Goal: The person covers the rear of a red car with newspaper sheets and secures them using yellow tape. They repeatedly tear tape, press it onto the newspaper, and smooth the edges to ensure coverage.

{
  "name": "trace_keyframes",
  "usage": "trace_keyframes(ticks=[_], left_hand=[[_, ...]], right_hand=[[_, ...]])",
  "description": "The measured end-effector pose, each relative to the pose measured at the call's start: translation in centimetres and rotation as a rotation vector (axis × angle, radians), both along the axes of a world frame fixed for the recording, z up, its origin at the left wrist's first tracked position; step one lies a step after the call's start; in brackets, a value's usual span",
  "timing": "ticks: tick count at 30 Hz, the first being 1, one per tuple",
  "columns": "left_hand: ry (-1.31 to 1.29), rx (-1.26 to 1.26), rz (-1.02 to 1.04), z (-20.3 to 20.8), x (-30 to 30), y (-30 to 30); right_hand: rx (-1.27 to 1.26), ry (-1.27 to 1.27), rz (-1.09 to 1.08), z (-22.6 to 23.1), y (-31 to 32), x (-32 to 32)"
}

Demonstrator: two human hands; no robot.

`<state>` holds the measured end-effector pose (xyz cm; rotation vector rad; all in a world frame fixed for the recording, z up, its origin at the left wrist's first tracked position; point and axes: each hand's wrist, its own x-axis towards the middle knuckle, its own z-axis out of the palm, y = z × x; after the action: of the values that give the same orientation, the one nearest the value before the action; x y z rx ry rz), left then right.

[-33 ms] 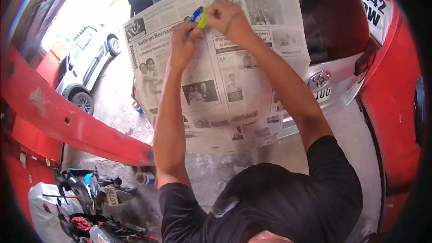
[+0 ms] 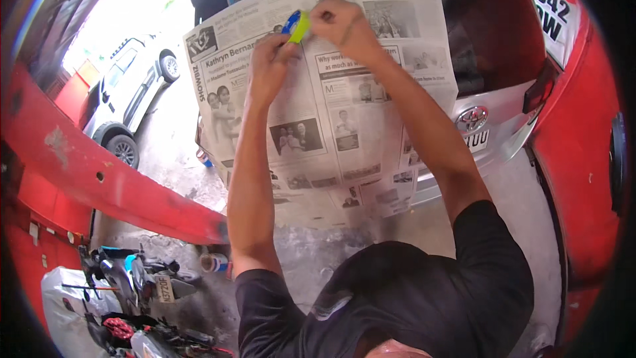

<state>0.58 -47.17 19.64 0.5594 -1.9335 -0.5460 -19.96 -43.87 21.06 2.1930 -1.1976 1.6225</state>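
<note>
— Left hand [image 2: 270, 65] first: what has it got?

— It is closed around a small roll of tape [image 2: 296, 25], yellow-green with a blue side, pinched at the fingertips and held against the newspaper [image 2: 331, 93] near that sheet's top edge.

— And the right hand [image 2: 341, 21]?

— Curled shut just beside the roll, fingertips pinched together close to the newspaper's top edge. Whatever it pinches is too small to make out; it may be the tape's loose end, but I cannot tell.

— Where does the newspaper sit?

— Spread flat over the rear of a silver car [image 2: 490, 113], covering the middle of its back; the bottom edge hangs down over the bumper area, and the right edge stops short of the car's badge.

— What else is around?

— A red panel [image 2: 99, 172] runs diagonally at the left, a white pickup [image 2: 129, 93] stands beyond it, and a motorbike [image 2: 139, 285] is parked at the lower left on the concrete floor [image 2: 318, 252].
</note>
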Motion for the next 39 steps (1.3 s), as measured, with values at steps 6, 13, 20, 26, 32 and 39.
trace_keyframes(ticks=[6,13,20,26,32,39], left_hand=[[0.109,0.087,-0.225,-1.2,1.7,-1.8],[0.385,0.157,-0.141,-1.3,0.7,-1.1],[0.423,0.075,-0.065,-1.7,-0.4,-2.1],[0.49,0.096,0.039,-2.3,-1.2,-2.5],[0.584,0.083,0.04,-3.0,-3.2,-2.7],[0.54,0.002,0.215,-3.2,-2.5,-2.9]], right_hand=[[-0.059,0.257,0.319,0.7,-1.8,-2.0],[-0.023,0.567,-0.17,2.8,-0.1,-1.6],[-0.077,0.546,-0.173,2.0,-0.2,0.7],[-0.133,0.596,-0.255,0.7,-1.9,1.8],[-0.169,0.38,-0.5,1.8,-3.7,1.6],[-0.004,0.496,-0.693,5.7,-1.7,0.2]])
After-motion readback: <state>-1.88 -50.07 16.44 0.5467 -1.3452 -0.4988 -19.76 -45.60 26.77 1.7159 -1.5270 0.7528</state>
